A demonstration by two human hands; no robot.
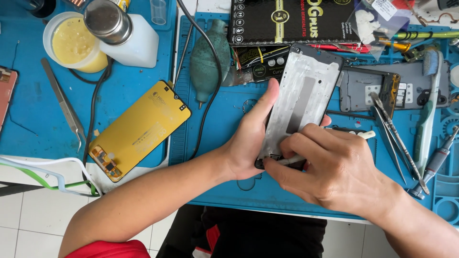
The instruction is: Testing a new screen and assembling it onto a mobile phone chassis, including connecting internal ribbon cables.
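1. Left hand [248,143] clamps the phone frame [303,95] by its edge; the frame's long axis rises away from that grip.
2. Right hand [330,177] pinches a white tool [334,145], tip at the frame's near end.

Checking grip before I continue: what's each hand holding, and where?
Left hand grips the phone frame by its lower left edge; right hand pinches a thin white tool near its tip.

Bright, even overhead light, soft short shadows, mild glare on the metal cap [107,20], sharp focus throughout.
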